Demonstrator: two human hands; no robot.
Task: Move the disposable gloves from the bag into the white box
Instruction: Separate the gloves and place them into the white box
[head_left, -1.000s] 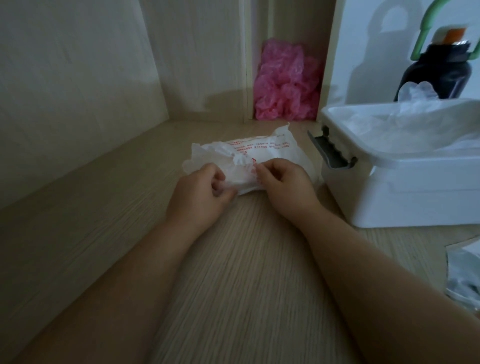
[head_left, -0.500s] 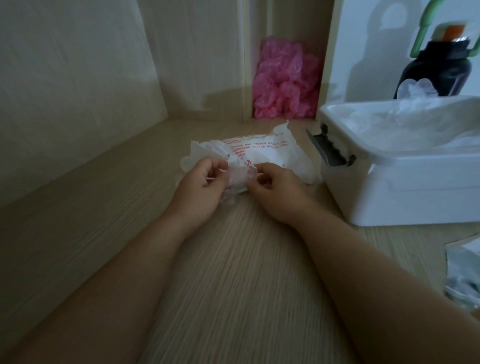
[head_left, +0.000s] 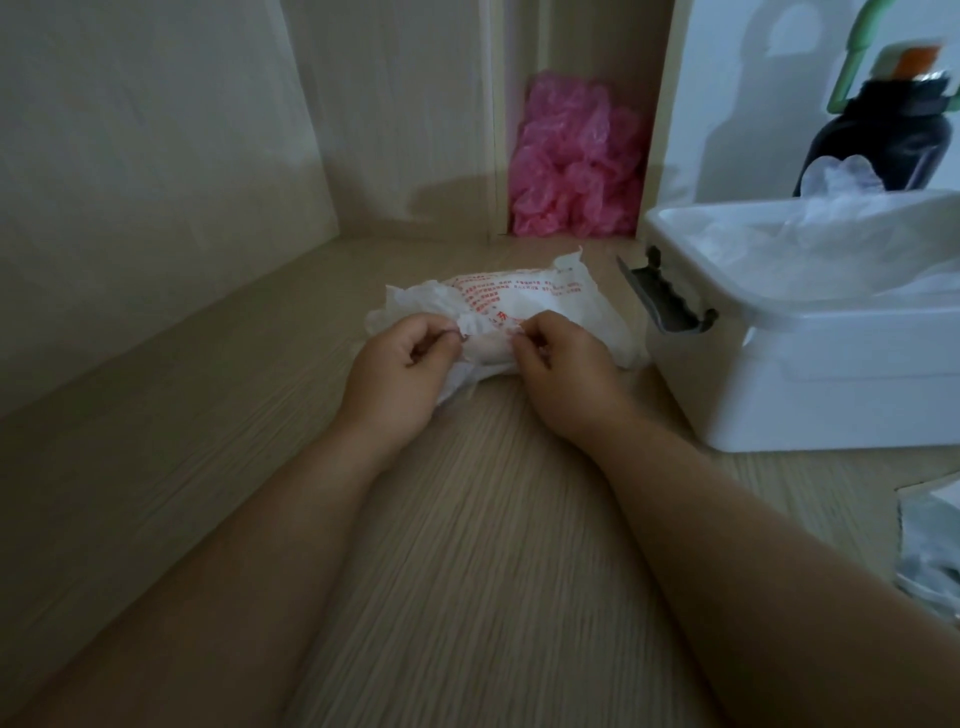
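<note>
A crumpled white plastic bag (head_left: 540, 296) with red print lies on the wooden surface, holding thin clear disposable gloves. My left hand (head_left: 400, 369) pinches the bag's near left edge. My right hand (head_left: 561, 369) pinches the near edge a little to the right, and a strip of plastic is stretched between the two. The white box (head_left: 831, 384) stands open just right of the bag, a dark latch (head_left: 670, 301) on its left end. Clear gloves (head_left: 852, 244) lie heaped inside it.
A bunch of pink plastic (head_left: 576, 161) fills a narrow gap at the back wall. A black bottle (head_left: 883, 135) with a green handle stands behind the box. More clear plastic packaging (head_left: 930, 551) lies at the right edge. Wooden walls close the left and back.
Both hands shifted slightly forward along the bag's near edge and moved a little apart, pulling the plastic taut between them. The bag and box stayed in place.
</note>
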